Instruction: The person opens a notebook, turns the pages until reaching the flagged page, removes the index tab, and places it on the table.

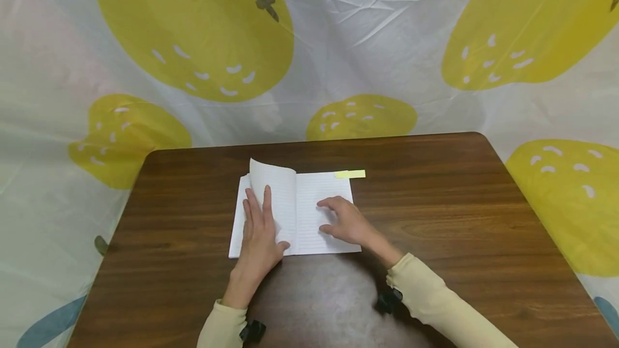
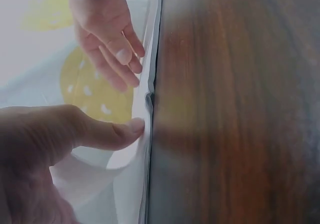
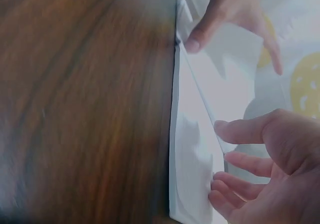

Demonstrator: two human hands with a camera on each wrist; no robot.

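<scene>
From the head camera, an open white lined-paper notebook (image 1: 309,214) lies flat near the middle of the dark brown wooden table (image 1: 459,219), a little toward the 11 o'clock side of the table's centre. The left hand (image 1: 258,230) lies on the left-hand pages with its fingers straight and together, pointing to 12 o'clock; its thumb reaches to the gutter at the foot of a single white page (image 1: 275,187) that stands curled up from the spine. The right hand (image 1: 345,222) rests on the right-hand page, fingers loosely bent and pointing toward 9 o'clock, gripping nothing. A pale yellow paper sticky tab (image 1: 350,174) juts out at the notebook's 1 o'clock corner. Behind the table, from 9 to 3 o'clock, hangs a crinkled white plastic sheet printed with large yellow fruits (image 1: 193,31). Cream sleeves cover both forearms.

The left wrist camera shows the left thumb (image 2: 115,131) pressing on the paper edge of the notebook (image 2: 145,179), with the right hand (image 2: 107,37) at 12 o'clock, fingers relaxed and spread over the page.

The right wrist camera shows the right hand (image 3: 265,169) at 4 o'clock, fingers gently curved and touching the page (image 3: 195,169), palm open. The left hand (image 3: 230,14) sits at 1 o'clock, its thumb tip on the page at the notebook's edge. The view is blurred.
</scene>
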